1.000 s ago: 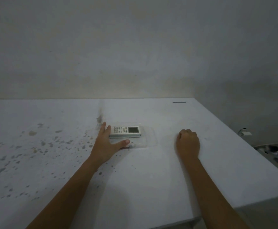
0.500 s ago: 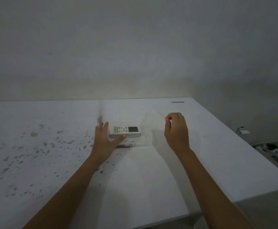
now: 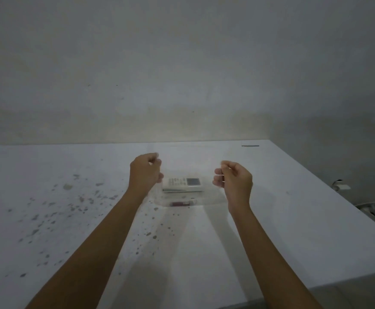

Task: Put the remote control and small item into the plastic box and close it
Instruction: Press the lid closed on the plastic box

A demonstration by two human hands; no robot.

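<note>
The left hand [image 3: 145, 175], flat beside the remote a second ago, has been lifted and its fingers pinched on the left edge of the clear plastic lid [image 3: 188, 168], barely discernible. Beneath the lid, the white rectangular remote control with a grey screen [image 3: 183, 185] is seen lying in the shallow transparent plastic box [image 3: 213, 200], with the small dark-red cylindrical item [image 3: 181, 204] just in front of it. The right hand [image 3: 233, 179] is pinched on the lid's right edge. Both items being inside, only lowering and closing appear to be left.
</note>
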